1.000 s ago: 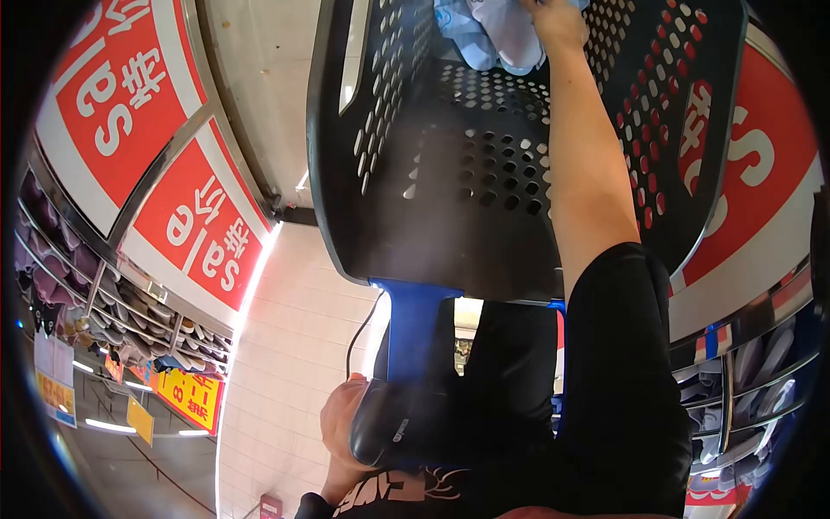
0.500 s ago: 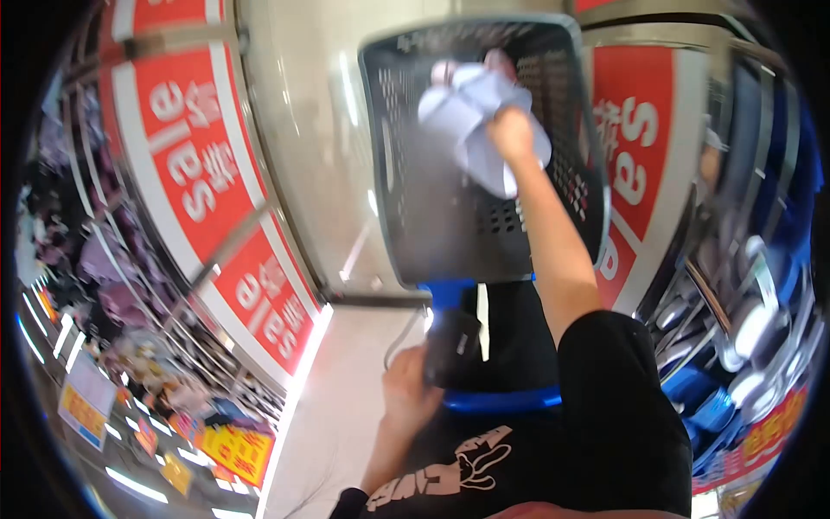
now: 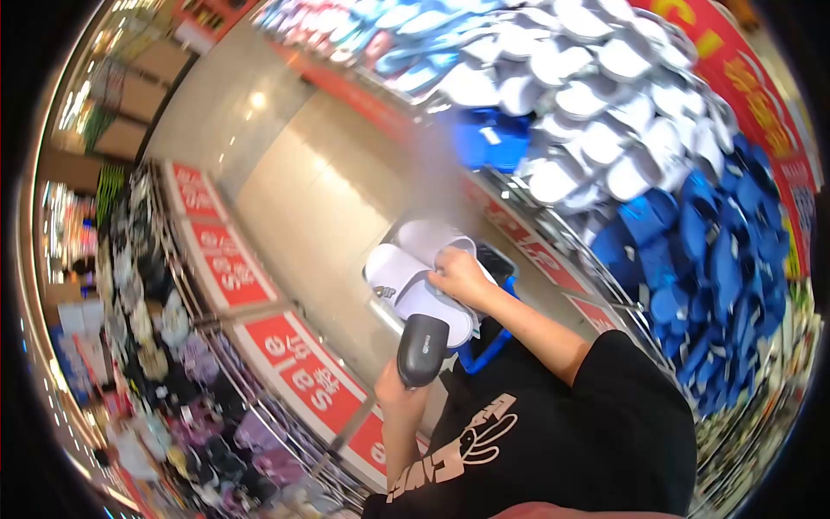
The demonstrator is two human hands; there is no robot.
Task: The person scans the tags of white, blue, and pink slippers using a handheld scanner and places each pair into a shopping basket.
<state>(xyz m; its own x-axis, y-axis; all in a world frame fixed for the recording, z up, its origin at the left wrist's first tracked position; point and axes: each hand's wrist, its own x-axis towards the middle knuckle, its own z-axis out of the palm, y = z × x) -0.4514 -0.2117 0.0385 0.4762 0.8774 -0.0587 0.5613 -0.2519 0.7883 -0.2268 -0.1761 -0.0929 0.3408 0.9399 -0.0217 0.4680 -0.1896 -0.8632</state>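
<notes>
My right hand (image 3: 462, 278) is closed on a pair of pale lilac-white slide slippers (image 3: 398, 275), held over the trolley. A small decoration sits on one strap. In my left hand (image 3: 401, 387) is a black device that looks like a handheld barcode scanner (image 3: 424, 348), its rounded head up against the near end of the slippers. Most of the dark basket (image 3: 495, 264) lies hidden behind the slippers, and part of the blue trolley frame (image 3: 489, 349) shows beside my right forearm.
White slippers (image 3: 596, 104) and blue slippers (image 3: 705, 259) are heaped on a stand to the right. More footwear (image 3: 203, 406) fills a rack on the left, edged with red sale signs (image 3: 298, 359). A pale floor aisle (image 3: 303, 182) runs ahead between them.
The slippers have come up out of the basket and nearer my body in my right hand. My left hand has raised the scanner to them. The view has swung toward the right-hand stand.
</notes>
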